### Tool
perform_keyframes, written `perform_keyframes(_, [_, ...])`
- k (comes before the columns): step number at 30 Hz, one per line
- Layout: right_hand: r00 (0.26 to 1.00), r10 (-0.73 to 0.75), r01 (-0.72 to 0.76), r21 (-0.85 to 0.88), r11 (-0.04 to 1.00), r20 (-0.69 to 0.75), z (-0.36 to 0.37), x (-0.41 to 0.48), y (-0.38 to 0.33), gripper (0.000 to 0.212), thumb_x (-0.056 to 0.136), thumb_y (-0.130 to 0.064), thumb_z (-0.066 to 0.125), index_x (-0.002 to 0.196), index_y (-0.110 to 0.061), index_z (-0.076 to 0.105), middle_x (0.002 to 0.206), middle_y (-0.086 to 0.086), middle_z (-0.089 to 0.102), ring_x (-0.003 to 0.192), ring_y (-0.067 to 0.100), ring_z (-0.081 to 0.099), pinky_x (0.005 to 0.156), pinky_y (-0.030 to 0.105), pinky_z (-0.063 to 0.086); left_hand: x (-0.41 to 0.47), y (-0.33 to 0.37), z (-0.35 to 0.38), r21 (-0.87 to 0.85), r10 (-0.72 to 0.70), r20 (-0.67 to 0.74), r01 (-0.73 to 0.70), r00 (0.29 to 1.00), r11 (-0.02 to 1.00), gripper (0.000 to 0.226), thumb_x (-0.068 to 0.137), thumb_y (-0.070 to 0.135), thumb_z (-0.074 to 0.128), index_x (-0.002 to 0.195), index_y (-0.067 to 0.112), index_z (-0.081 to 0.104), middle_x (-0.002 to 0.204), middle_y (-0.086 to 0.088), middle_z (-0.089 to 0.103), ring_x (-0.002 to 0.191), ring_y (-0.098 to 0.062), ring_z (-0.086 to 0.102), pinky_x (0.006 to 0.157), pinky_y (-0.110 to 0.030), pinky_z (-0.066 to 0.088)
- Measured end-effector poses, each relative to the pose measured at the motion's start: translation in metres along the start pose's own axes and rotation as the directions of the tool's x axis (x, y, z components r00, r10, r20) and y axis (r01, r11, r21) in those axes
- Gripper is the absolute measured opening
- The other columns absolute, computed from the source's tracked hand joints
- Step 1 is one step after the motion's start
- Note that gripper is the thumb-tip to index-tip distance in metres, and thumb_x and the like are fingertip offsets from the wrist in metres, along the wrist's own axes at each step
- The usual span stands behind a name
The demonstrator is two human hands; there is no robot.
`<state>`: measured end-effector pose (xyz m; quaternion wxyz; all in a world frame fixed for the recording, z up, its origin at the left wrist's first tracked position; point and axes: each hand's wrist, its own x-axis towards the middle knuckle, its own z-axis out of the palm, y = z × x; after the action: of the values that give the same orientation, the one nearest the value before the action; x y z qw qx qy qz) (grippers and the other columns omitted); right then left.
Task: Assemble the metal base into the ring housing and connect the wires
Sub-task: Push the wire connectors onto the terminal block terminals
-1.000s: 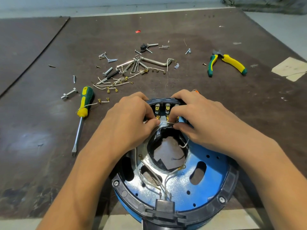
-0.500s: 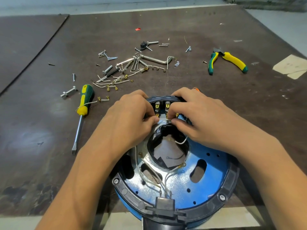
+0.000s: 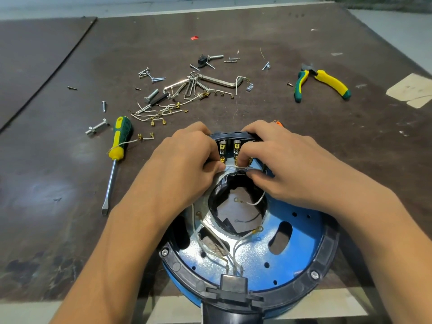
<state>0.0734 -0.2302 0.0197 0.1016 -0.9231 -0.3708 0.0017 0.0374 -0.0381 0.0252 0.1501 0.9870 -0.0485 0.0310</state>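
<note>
At the ring housing's (image 3: 327, 260) far rim, left hand (image 3: 184, 164) and right hand (image 3: 287, 160) fingers pinch a white wire (image 3: 236, 167); screwdriver (image 3: 117, 150) well apart left, pliers (image 3: 325, 84) beyond right.

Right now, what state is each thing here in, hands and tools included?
Left hand: pinching the wire below the terminals.
Right hand: pinching the same wire's other end.
Metal base: seated inside the ring housing.
Ring-lug wire: loose, unconnected, in the centre opening.
Screwdriver: lying unused on the table.
Pliers: lying unused, handles spread.
</note>
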Motion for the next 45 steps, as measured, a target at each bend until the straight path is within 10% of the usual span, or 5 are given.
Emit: perform_keyframes(45, [0.999, 0.046, -0.045, 0.105, 0.993, -0.007, -0.0029, 0.0010, -0.0029, 0.006, 0.093, -0.036, 0.051, 0.096, -0.039, 0.056, 0.124, -0.008, 0.047, 0.106, 0.014, 0.046, 0.071, 0.033, 0.034, 0.0009, -0.0020, -0.0002, -0.007, 0.029, 0.015, -0.029, 0.999, 1.000, 0.019, 0.090, 0.037, 0.065, 0.090, 0.023, 0.077, 0.126, 0.003, 0.055, 0.107, -0.028, 0.059, 0.089, -0.045, 0.049])
